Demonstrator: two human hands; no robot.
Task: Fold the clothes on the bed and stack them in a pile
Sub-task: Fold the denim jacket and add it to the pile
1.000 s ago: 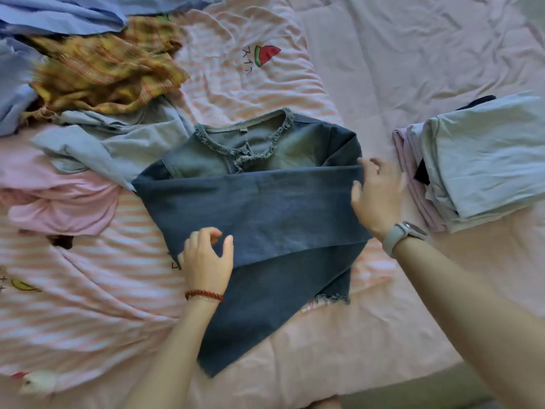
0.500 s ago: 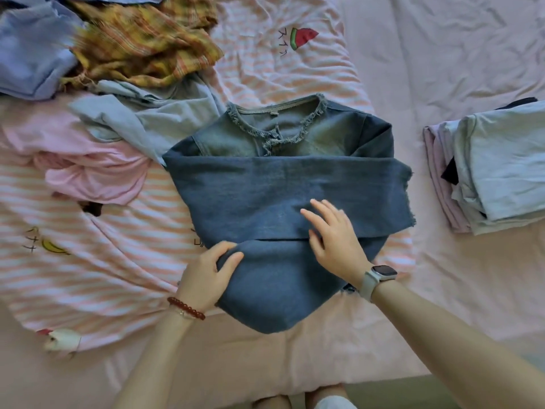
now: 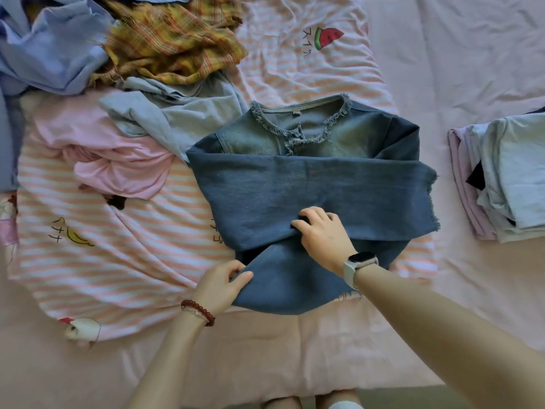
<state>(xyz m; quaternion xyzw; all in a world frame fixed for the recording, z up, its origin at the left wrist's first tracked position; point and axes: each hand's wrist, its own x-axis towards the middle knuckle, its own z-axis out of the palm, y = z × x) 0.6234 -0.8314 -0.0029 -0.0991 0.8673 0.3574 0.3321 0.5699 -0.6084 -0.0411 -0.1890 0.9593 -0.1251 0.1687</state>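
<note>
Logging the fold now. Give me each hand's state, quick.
Left hand: grips the lower edge of the blue denim top with the frayed neckline.
Right hand: fingers curled into the denim top's folded sleeve, gripping it.

Pink bed (image 3: pixel 460 69) w/ striped blanket (image 3: pixel 118 261) spread on it, folded pile (image 3: pixel 507 178) at right edge

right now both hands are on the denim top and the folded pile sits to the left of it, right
Not quite. In the head view the left hand and right hand do grip the denim top, but the folded pile sits to its right; the unfolded clothes lie on the left.
</note>
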